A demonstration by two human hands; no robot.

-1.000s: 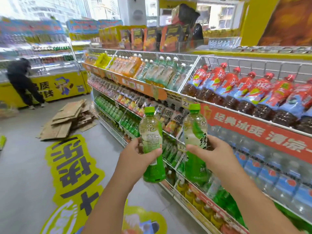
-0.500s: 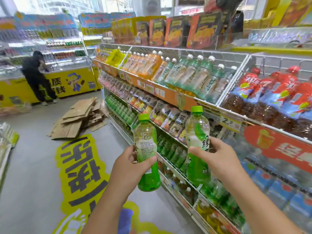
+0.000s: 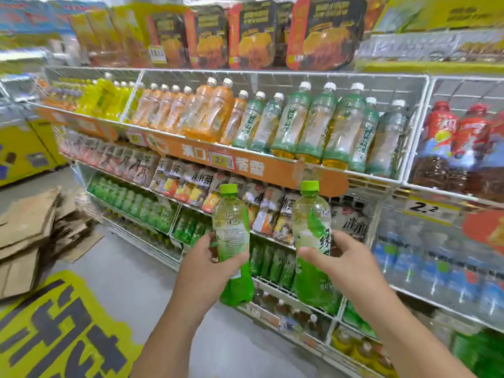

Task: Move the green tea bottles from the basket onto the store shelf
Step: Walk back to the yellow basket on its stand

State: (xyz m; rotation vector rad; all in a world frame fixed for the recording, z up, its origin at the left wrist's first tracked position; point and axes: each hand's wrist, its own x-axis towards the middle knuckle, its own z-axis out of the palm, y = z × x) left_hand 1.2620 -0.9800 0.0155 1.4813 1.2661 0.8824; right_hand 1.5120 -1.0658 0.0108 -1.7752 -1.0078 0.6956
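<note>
My left hand [image 3: 203,271] grips one green tea bottle [image 3: 231,230] with a green cap, held upright in front of the shelving. My right hand [image 3: 345,267] grips a second green tea bottle [image 3: 312,236], also upright, a little to the right and slightly higher. Both bottles hang in the air in front of the wire store shelf [image 3: 272,170]. A lower shelf row [image 3: 152,211] on the left holds several green bottles of the same kind. The basket is out of view.
The top wire shelf carries orange drink bottles [image 3: 207,115], pale green bottles [image 3: 316,124] and red-capped dark tea bottles [image 3: 452,148]. Flattened cardboard [image 3: 35,236] lies on the floor at left. A yellow floor sticker [image 3: 54,331] covers the near floor.
The view has swung right and closer to the shelves, so the person at the far counter has left the frame. Both hands still hold their bottles upright, now nearer the shelf front.
</note>
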